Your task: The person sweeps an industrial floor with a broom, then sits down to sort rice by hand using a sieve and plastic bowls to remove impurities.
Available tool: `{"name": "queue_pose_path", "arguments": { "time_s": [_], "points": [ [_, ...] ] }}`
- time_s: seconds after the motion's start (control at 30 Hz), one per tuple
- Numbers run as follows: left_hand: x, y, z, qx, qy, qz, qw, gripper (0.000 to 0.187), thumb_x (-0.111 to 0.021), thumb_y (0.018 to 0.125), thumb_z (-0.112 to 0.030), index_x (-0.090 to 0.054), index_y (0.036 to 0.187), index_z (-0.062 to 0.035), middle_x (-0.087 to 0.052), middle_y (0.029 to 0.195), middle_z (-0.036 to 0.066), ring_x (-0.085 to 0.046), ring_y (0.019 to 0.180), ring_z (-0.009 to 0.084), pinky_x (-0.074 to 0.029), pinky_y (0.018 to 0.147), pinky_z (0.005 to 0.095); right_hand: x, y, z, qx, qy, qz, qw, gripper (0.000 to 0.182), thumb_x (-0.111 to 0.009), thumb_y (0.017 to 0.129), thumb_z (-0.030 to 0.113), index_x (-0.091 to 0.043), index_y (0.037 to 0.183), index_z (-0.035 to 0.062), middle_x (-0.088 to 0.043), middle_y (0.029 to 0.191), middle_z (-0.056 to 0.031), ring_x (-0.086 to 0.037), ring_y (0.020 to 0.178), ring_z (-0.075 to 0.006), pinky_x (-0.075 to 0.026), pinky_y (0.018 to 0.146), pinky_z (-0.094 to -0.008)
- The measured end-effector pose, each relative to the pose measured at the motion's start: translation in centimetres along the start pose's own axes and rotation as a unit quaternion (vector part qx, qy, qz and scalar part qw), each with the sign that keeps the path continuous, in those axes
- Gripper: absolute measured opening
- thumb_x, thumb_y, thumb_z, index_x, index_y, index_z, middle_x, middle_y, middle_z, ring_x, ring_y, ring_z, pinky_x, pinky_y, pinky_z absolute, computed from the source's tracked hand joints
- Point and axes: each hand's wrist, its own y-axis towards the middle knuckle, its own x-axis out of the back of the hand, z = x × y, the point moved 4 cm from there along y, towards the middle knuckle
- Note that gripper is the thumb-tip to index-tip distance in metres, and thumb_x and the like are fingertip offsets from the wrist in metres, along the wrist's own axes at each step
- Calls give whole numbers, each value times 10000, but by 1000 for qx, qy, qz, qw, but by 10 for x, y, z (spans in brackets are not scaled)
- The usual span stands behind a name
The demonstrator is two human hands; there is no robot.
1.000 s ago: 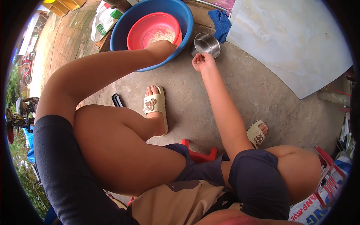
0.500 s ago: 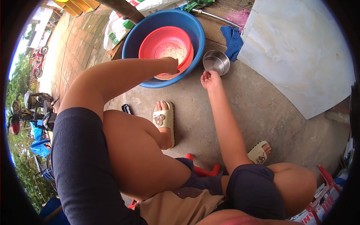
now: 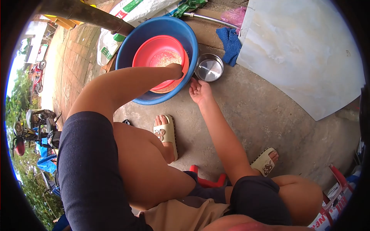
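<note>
My left hand (image 3: 175, 71) is closed over the near right rim of a round red plastic basin (image 3: 142, 54); most of its fingers are hidden. Pale, grain-like bits (image 3: 168, 58) lie inside the red basin. That basin rests tilted within a larger blue plastic basin (image 3: 125, 48), where a reddish surface with more pale material shows below its rim. On the concrete beside the blue basin stands a shiny metal bowl (image 3: 209, 67), with nothing visible in it. Just below the bowl, my right hand (image 3: 199, 91) is palm up, fingers loosely curled and apart, holding nothing.
A large pale marbled sheet (image 3: 300, 54) covers the floor at right. Between it and the bowl lies a blue cloth (image 3: 229, 44). White printed sacks (image 3: 138, 13), a metal tube (image 3: 210, 18) and a wooden post (image 3: 92, 17) are behind. My sandalled feet are nearby.
My right hand has come off the metal bowl's near edge, and its fingers have spread. The bowl now sits flatter, closer to the blue basin. My left hand stays at the red rim; the view shifted.
</note>
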Motion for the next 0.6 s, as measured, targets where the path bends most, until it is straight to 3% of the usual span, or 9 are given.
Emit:
{"name": "queue_pose_path", "arguments": {
  "time_s": [0.07, 0.13, 0.17, 0.2, 0.27, 0.33, 0.4, 0.53, 0.6],
  "points": [
    [-4, -3, 1, 15, -24, -11, 1000, 333, -591, 826, -275, -659, 1012, -7, -665, 921, 199, -648, 891, 330, -493, 797, 418, 0, -5, 2, -2, 12, -5, 1000, 196, -472, 913, 206, -492, 1091, 127, -634, 1037, -49, -538, 856, -165, -411, 834, -348],
    [0, -15, 3, 62, -55, -90, 992, 308, -595, 810, -230, -653, 1031, -24, -661, 955, 205, -648, 898, 339, -500, 801, 423, 0, -13, 3, -3, 24, -8, 1000, 216, -463, 916, 212, -482, 1114, 128, -628, 1039, -63, -539, 853, -169, -412, 833, -348],
    [6, -27, 0, 71, -27, -99, 992, 275, -521, 830, -141, -650, 1054, -48, -653, 1041, 171, -643, 955, 319, -505, 813, 427, 1, -18, 4, 4, 33, -23, 999, 230, -465, 916, 216, -479, 1128, 128, -622, 1035, -70, -539, 851, -172, -414, 828, -346],
    [10, -31, 1, 70, -27, -103, 992, 275, -521, 830, -141, -650, 1054, -48, -653, 1041, 171, -643, 955, 319, -505, 813, 427, 2, -25, 4, 10, 41, -36, 998, 244, -467, 915, 219, -477, 1142, 128, -616, 1031, -76, -540, 848, -175, -415, 823, -345],
    [18, -42, 11, 48, 30, -124, 991, 277, -492, 875, -220, -635, 1044, -54, -660, 965, 186, -653, 892, 318, -511, 763, 433, 7, -30, 4, 15, 34, -38, 999, 192, -472, 909, 207, -490, 1078, 117, -618, 1001, -71, -547, 824, -169, -428, 797, -336],
    [23, -57, 19, 17, 43, -147, 988, 255, -455, 890, -196, -618, 1030, -59, -669, 893, 158, -656, 855, 323, -512, 727, 443, 12, -36, 4, 23, 25, -39, 999, 145, -476, 904, 194, -504, 1015, 105, -620, 971, -66, -554, 800, -163, -441, 770, -327],
    [24, -81, 14, -55, 132, -182, 973, 218, -479, 864, -168, -603, 1007, -61, -664, 820, 147, -659, 791, 326, -513, 677, 448, 18, -41, 3, 29, 31, -36, 998, 256, -474, 912, 229, -476, 1143, 120, -609, 991, -67, -537, 832, -172, -419, 810, -338],
    [25, -112, 33, -59, 200, -183, 961, 200, -482, 841, -119, -629, 964, -62, -667, 868, 149, -661, 821, 319, -522, 698, 435, 26, -57, 10, 21, 73, -38, 996, 158, -473, 913, 211, -520, 1007, 92, -604, 907, -52, -552, 791, -160, -449, 752, -322],
    [61, -117, 58, -158, 301, -229, 912, 173, -500, 828, -141, -600, 950, -72, -647, 737, 134, -657, 689, 292, -507, 604, 443, 18, -83, 11, -5, 130, -74, 989, 262, -465, 928, 235, -457, 1152, 98, -567, 968, -82, -556, 818, -177, -460, 741, -341]
  ]
}}
